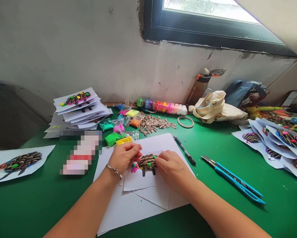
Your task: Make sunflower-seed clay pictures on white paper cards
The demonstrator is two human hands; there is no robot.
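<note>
A sunflower-seed animal [148, 162] with green dots, a pink and yellow head and black legs lies on a small white card [138, 185]. To the left of its head, my left hand [128, 155] is closed in a pinch above the card. Whatever is between thumb and finger is too small to make out. My right hand [172, 167] has its fingertips pressed together at the animal's right end, and they hide what they hold or touch there. Larger white sheets of paper [108, 211] lie under the card.
Behind my hands are bagged coloured clays [112, 138] and loose sunflower seeds [155, 124]. A black pen [184, 150] and a blue craft knife [234, 178] with its blade out lie on the right. Stacked seed pictures [81, 109] stand at the back left, with more pictures [275, 142] far right.
</note>
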